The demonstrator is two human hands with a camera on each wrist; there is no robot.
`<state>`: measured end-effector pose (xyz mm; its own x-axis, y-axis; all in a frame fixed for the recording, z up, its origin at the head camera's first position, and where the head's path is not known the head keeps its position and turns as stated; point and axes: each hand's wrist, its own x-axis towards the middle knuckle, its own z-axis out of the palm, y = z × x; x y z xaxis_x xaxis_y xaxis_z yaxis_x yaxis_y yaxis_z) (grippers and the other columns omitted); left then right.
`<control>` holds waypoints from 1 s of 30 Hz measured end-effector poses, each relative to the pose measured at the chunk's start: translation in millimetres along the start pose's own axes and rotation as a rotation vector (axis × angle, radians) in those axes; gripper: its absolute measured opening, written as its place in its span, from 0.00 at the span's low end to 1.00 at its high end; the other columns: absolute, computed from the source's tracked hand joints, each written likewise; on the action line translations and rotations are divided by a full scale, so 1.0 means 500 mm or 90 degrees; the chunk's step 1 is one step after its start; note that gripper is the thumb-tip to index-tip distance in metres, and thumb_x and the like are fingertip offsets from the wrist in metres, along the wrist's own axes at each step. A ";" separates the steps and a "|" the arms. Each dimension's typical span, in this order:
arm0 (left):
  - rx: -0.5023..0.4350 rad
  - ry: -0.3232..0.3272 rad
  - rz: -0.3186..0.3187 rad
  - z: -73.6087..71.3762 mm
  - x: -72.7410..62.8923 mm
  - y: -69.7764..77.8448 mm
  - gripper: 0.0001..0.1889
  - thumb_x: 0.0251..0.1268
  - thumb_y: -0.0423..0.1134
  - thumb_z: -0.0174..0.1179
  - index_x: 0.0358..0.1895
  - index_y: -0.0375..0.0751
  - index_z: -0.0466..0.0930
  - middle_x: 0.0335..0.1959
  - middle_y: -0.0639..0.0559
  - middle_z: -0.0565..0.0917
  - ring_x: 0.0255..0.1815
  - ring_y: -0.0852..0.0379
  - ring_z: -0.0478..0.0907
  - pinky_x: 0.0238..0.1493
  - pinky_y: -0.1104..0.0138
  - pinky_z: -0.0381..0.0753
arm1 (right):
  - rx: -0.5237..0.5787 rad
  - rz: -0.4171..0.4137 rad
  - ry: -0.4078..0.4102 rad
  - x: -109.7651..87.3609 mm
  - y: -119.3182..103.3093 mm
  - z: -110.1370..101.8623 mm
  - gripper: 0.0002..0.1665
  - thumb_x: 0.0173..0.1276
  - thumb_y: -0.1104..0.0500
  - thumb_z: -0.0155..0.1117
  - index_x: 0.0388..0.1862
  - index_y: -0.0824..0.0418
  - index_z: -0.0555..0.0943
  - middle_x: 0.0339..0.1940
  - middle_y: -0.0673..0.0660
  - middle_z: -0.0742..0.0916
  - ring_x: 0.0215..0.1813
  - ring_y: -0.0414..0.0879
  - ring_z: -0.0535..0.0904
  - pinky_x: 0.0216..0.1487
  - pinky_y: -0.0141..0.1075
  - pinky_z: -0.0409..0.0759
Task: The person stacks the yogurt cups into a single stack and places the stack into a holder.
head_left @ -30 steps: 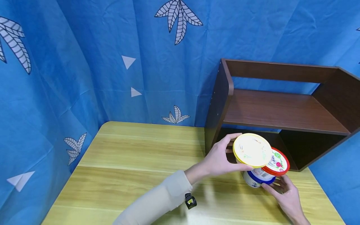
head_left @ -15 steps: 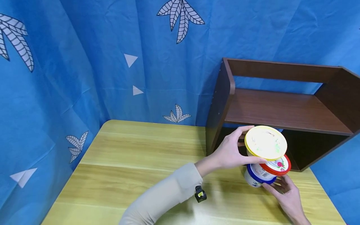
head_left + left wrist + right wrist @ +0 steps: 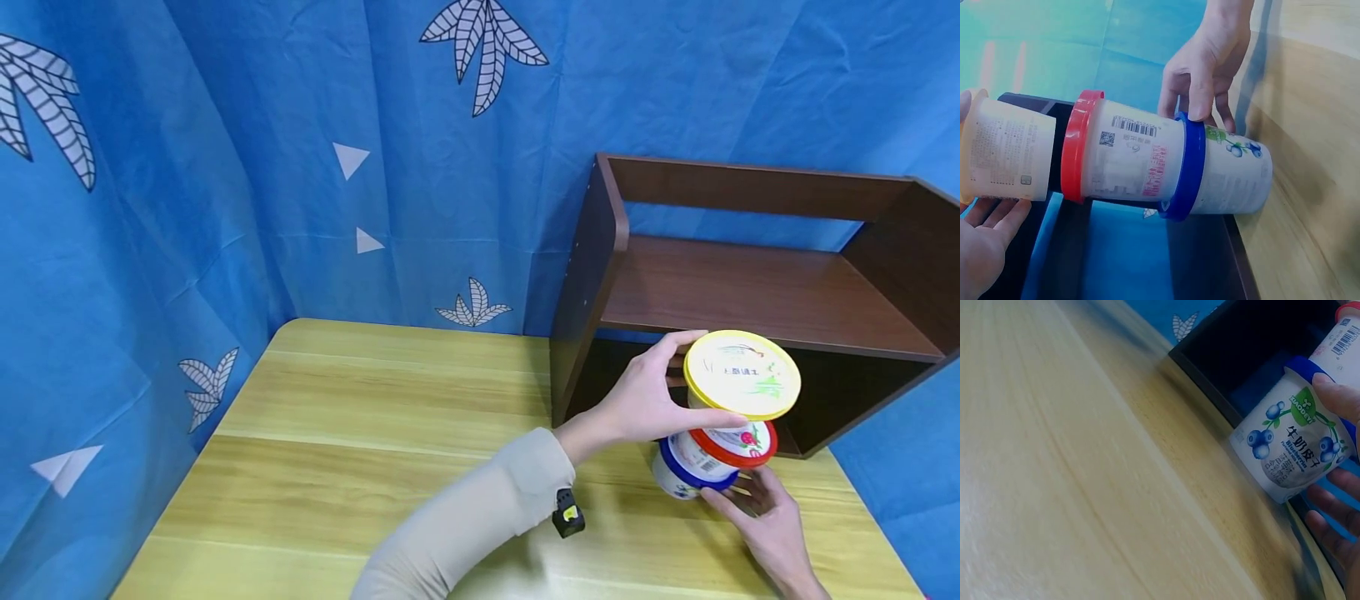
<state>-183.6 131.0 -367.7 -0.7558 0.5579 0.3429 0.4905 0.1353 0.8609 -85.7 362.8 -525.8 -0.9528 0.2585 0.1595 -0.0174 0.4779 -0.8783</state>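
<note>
- Gripping the yellow tub (image 3: 742, 375) in the left hand (image 3: 648, 400), thumb along the near edge, fingers round the far side; held just above the red tub (image 3: 1132, 147), not touching in the left wrist view.
- Stacked below: red tub on the blue tub (image 3: 1235, 178), in turn standing on the counter (image 3: 375, 417) before the shelf (image 3: 750, 283).
- Steadying the blue tub with the right hand (image 3: 768, 521), thumb on the blue lid (image 3: 1188, 162), fingers bent round its other side; firmness impossible to judge.
- Best to centre the yellow tub over the red lid (image 3: 1079, 147) before contact, trusting the side-on wrist view over the steep head view.
- Probably safest to lower level and straight, avoiding any sideways push liable to shift the red tub.
- Mind the shelf's front edge; clearance hard to tell.
- Likely wise to loosen the left hand's fingers only once fully seated.
</note>
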 end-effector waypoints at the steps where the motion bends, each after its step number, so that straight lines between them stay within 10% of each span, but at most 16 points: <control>1: 0.000 -0.001 -0.004 0.003 0.002 0.001 0.48 0.56 0.47 0.81 0.78 0.53 0.62 0.70 0.59 0.78 0.57 0.75 0.76 0.51 0.85 0.80 | -0.006 -0.002 0.000 0.000 0.001 0.000 0.36 0.66 0.67 0.76 0.67 0.42 0.75 0.46 0.24 0.82 0.46 0.20 0.81 0.45 0.16 0.81; 30: 0.071 -0.047 -0.093 0.056 0.029 0.016 0.48 0.59 0.56 0.76 0.80 0.67 0.57 0.71 0.69 0.76 0.61 0.76 0.73 0.48 0.82 0.78 | -0.032 0.018 -0.013 0.000 -0.003 -0.003 0.34 0.68 0.63 0.76 0.67 0.43 0.72 0.45 0.22 0.80 0.46 0.19 0.78 0.45 0.16 0.80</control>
<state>-178.3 163.0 -366.3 -0.7908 0.5834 0.1852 0.4257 0.3069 0.8512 -85.3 363.6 -523.9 -0.9587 0.2557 0.1250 0.0248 0.5126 -0.8583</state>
